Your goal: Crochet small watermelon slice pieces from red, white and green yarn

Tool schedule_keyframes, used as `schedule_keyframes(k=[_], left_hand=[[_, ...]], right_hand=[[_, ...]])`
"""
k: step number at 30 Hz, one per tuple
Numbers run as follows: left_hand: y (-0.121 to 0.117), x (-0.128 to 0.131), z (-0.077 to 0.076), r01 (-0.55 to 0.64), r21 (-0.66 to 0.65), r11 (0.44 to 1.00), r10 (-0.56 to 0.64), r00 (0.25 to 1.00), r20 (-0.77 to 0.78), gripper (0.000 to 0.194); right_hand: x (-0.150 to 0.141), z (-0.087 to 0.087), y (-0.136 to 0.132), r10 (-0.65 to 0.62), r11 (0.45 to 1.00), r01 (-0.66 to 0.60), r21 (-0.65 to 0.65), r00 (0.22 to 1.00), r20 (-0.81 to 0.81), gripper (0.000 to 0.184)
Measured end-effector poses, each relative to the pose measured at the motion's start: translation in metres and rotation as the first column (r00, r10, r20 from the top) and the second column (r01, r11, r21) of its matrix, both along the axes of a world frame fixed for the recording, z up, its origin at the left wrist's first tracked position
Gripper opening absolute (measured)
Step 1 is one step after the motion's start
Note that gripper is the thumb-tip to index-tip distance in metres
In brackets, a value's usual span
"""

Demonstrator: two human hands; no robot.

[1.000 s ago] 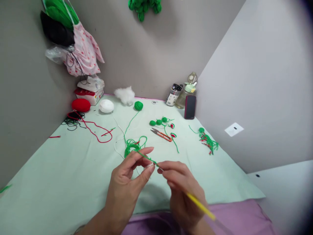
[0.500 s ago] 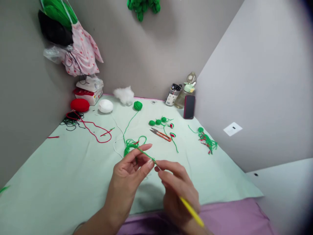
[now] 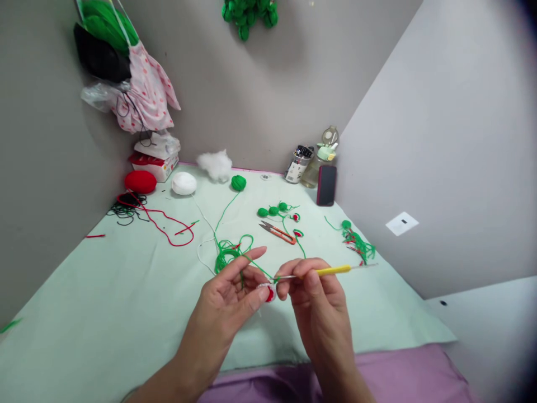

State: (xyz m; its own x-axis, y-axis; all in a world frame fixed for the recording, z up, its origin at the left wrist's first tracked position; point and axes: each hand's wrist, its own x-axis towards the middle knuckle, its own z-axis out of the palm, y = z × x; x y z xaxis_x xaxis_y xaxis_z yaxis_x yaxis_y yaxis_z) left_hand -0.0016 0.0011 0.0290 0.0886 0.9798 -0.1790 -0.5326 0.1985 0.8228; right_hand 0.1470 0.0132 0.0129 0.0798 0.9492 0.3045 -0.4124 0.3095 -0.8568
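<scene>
My left hand (image 3: 229,296) pinches a small white and red crocheted piece (image 3: 268,291) between thumb and fingers, with a green yarn strand (image 3: 257,265) running over its raised forefinger. My right hand (image 3: 312,291) is closed on a yellow-handled crochet hook (image 3: 331,271), which lies level with its metal tip at the piece. The strand leads back to a loose tangle of green yarn (image 3: 229,250) on the pale green cloth (image 3: 104,302), and on to a small green yarn ball (image 3: 238,182).
Orange-handled snips (image 3: 277,231) and several small green crocheted bits (image 3: 274,210) lie behind my hands. Red (image 3: 140,181) and white (image 3: 183,183) yarn balls, stuffing (image 3: 215,163), a box (image 3: 154,163), a jar (image 3: 297,164), a bottle (image 3: 321,157) and a phone (image 3: 326,184) stand along the back walls. Green scraps (image 3: 356,240) lie right.
My right hand has turned the hook from pointing down toward me to lying level, handle out to the right. The white and red piece now shows between my left fingers.
</scene>
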Motion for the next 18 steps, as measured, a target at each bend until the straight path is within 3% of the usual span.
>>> schedule_keyframes(k=[4, 7, 18], left_hand=[[-0.001, -0.001, 0.000, -0.022, 0.002, 1.000, 0.022, 0.999, -0.031, 0.039], [-0.001, -0.003, -0.001, -0.030, 0.004, 1.000, 0.030, 0.998, -0.054, 0.036], [0.001, -0.007, -0.016, 0.016, 0.113, 0.994, 0.000, 0.989, -0.145, 0.033]], right_hand=[[0.002, 0.001, 0.001, 0.046, 0.999, -0.046, -0.015, 0.999, -0.019, 0.020], [0.006, 0.000, -0.001, 0.055, 0.996, -0.059, 0.068, 0.997, 0.049, 0.019], [0.014, 0.001, -0.012, -0.190, 0.930, 0.022, 0.366, 0.883, 0.430, 0.022]])
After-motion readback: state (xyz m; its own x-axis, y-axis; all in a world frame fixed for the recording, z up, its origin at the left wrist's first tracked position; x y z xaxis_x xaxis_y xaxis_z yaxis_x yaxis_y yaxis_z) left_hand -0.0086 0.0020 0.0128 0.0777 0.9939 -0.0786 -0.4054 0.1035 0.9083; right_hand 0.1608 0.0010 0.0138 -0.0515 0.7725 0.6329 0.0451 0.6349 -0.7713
